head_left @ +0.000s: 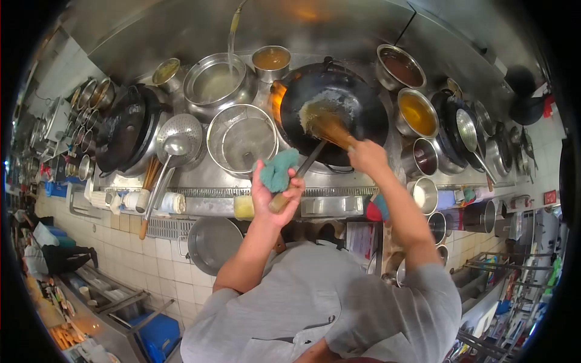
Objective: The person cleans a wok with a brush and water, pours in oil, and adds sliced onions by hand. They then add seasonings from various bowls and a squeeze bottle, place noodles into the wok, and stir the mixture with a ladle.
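My right hand (367,156) is closed around the top of a bamboo wok brush (330,128). Its splayed bristles press into the black wok (368,115), where whitish, foamy water shows. In my left hand (273,196) is a crumpled teal cloth (279,170), lying at the fingers and palm. The same fingers curl round the wooden grip of a metal-shafted utensil (305,164). That shaft slants up over the near side of the wok, and its far end is hidden by the brush. Orange flame glows at the wok's left side.
Left of the wok stand a wire strainer (210,142), a water pot (188,78) under a hose (232,36), and a perforated skimmer (181,128) with a ladle (177,145). A bowl of yellow liquid (417,114) and several pots stand right. Another person (54,251) is far left.
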Tool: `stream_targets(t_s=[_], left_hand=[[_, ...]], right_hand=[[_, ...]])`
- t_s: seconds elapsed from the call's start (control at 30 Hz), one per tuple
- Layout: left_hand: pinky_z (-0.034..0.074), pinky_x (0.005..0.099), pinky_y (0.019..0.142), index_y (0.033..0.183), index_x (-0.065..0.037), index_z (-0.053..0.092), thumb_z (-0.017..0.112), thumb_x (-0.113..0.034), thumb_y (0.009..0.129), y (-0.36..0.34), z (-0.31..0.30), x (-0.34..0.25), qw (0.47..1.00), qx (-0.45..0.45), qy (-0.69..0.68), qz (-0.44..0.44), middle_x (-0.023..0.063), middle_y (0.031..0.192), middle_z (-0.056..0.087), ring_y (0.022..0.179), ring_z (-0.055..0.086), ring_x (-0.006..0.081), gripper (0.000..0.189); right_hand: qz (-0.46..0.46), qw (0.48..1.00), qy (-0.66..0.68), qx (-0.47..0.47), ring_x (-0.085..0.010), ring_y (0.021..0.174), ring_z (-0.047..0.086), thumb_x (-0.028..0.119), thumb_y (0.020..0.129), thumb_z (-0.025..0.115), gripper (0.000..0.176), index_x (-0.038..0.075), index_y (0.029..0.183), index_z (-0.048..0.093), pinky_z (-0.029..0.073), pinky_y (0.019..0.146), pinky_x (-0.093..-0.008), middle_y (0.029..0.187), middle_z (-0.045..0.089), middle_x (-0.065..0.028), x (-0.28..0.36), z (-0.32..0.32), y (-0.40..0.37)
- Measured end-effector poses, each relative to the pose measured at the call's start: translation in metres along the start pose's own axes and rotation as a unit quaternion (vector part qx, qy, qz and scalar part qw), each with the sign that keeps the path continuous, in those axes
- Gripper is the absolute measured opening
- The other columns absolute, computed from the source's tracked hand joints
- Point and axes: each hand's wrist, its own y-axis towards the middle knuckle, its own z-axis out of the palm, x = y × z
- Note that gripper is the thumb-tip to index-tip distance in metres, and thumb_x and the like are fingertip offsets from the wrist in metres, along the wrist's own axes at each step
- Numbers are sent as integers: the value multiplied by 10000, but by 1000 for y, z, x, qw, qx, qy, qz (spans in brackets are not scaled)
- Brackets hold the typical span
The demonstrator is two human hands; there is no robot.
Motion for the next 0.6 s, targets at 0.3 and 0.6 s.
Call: stream_targets(t_s=[0.3, 0.6], left_hand=[[511, 265, 541, 1120, 1, 649, 646, -559, 977, 15, -16, -27, 1000, 18, 19, 2, 164, 962, 655, 907, 556, 256, 578], [482, 240, 490, 1215, -63, 620, 677, -505, 982, 15, -8, -12, 976, -3, 213, 38, 94, 927, 661, 764, 599, 199, 503]], right_hand=[[-4, 986, -166, 18, -349, 946, 753, 230, 899, 631, 260, 107, 1109, 721, 606, 815, -428, 1049, 736, -195, 44, -25, 84], [19, 995, -89, 35, -373, 966, 744, 259, 889, 636, 251, 98, 1042, 754, 598, 847, -478, 1035, 765, -190, 25, -21, 83]])
